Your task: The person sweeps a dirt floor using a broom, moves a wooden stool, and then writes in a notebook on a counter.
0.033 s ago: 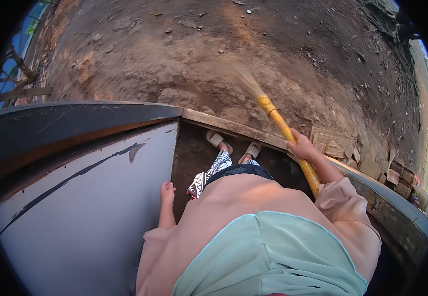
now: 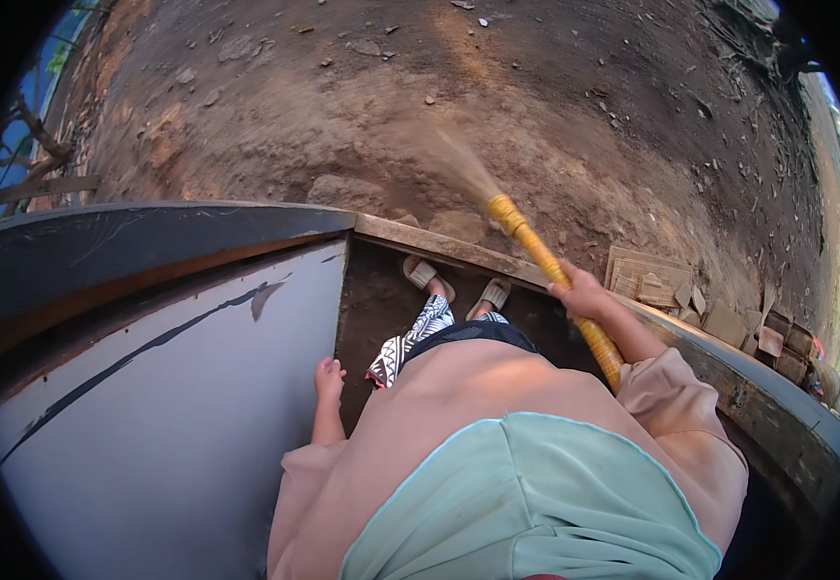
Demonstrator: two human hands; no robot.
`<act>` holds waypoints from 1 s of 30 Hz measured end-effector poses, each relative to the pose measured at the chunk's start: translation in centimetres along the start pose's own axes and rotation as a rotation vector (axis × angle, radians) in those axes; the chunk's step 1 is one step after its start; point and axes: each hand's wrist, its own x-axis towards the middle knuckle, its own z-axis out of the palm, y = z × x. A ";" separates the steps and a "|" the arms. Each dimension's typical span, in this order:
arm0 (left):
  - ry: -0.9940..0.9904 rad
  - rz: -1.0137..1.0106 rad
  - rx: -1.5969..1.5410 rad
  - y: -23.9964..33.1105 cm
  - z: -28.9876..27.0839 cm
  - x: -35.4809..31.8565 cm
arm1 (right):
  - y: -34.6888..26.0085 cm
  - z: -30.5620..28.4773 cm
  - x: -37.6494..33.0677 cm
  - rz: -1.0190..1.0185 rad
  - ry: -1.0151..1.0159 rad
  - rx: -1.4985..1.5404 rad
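Note:
My right hand grips the yellow-wrapped handle of a broom. The handle slants up and to the left from my right sleeve. Its pale bristles are blurred over the brown dirt ground just beyond a wooden sill. My left hand hangs at my side with loose fingers and holds nothing, close to the edge of a grey panel. My two sandalled feet stand on the dark floor behind the sill.
The grey panel with a dark streak fills the left side. A curved dark rim runs above it. Stacked bricks and flat tiles lie at the right beside a low wall. Small stones dot the dirt.

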 end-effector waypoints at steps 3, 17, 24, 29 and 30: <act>-0.075 -0.039 -0.008 2.4 1.1 -0.5 | 1.4 4.2 0.7 -0.019 -0.136 -0.080; -0.097 0.014 -0.041 3.1 -0.8 1.8 | 18.6 -2.0 -3.6 0.396 0.364 0.745; -0.220 0.016 0.119 3.0 0.3 3.6 | 5.2 6.2 0.2 0.191 -0.139 0.861; -0.205 0.148 0.070 8.8 0.0 3.1 | 2.1 3.2 -2.5 0.093 0.039 0.766; -0.199 0.140 0.051 8.8 -0.3 3.2 | 3.3 2.3 -2.4 0.136 0.121 0.798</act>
